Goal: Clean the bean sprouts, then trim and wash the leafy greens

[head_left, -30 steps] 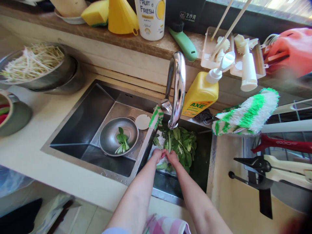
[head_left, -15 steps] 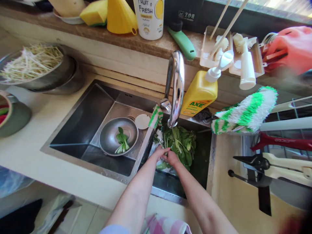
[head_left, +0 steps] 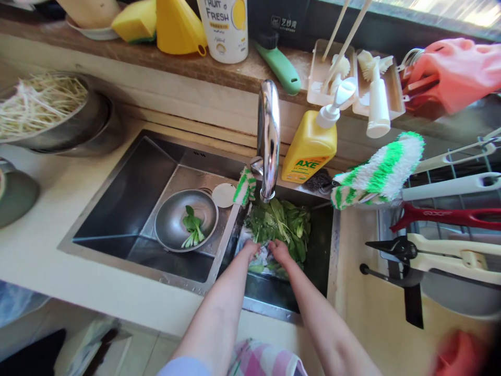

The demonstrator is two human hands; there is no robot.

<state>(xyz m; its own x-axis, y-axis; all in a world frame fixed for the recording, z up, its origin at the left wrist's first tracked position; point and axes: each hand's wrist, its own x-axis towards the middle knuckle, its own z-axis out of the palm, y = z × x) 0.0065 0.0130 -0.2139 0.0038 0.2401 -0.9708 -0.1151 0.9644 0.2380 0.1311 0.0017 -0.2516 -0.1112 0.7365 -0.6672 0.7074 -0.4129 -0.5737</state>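
My left hand [head_left: 250, 249] and my right hand [head_left: 277, 250] are low in the right basin, a small gap between them. Both have curled fingers at the near edge of a heap of leafy greens [head_left: 289, 222]; what they pinch is too small to make out. Whitish, clear plastic-like material [head_left: 265, 259] shows between and below the hands, with pale green pieces by it. In the left basin a metal bowl [head_left: 164, 219] holds a small bunch of greens [head_left: 192, 224].
The faucet [head_left: 270, 141] arches over the greens. Behind the sink stands a yellow soap bottle [head_left: 309, 149]. A green-and-white fuzzy cloth [head_left: 385, 167], scissors [head_left: 422, 253] and a rack [head_left: 450, 172] lie right. Bean sprouts [head_left: 43, 102] fill a metal basin at left.
My hands were together, fingers touching; now they have come apart, the left slightly leftward. The view has shifted a little to the right.
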